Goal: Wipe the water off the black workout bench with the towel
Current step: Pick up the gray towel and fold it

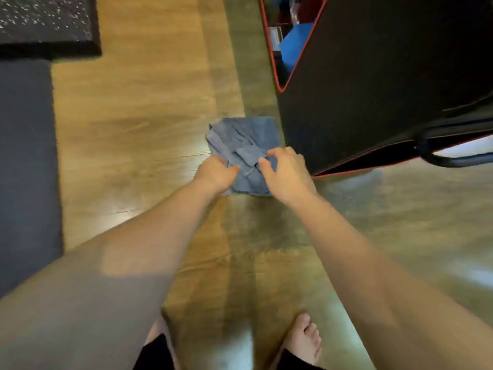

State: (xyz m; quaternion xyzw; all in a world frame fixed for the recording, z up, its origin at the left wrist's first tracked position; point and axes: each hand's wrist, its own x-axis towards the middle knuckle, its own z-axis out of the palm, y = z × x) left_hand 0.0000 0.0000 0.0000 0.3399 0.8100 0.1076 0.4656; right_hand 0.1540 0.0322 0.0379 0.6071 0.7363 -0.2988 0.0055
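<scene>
Blue-grey towel (244, 153) bunched up between both hands, held low over the wooden floor (138, 108). Left hand (217, 173) clamped on the near-left edge of the cloth, thumb over the top; right hand (286, 172) hooked over the right side, fingers curled into the folds, thumb pressing in. Black worktop (386, 76) with red piping just beyond and to the right of the right hand, not touched by either hand or by the towel. Trouble ahead, most likely: a loose, crumpled wad dragged across the padding, smearing water about instead of lifting it. Could also slip from the grip while being shifted hand to hand and land on the floor, picking up grit. Bare foot (304, 340) straight below the hands, so any drips onto those glossy boards a slipping hazard. Now the unknowns. No water visible anywhere on the black surface, too dark and blurred to pick out droplets. Most of the worktop cut off at the top and right edge. Dark curved bar (450, 158) under the worktop's near edge, purpose unclear. Blue shape (296, 46) beyond the red trim, impossible to identify.
</scene>
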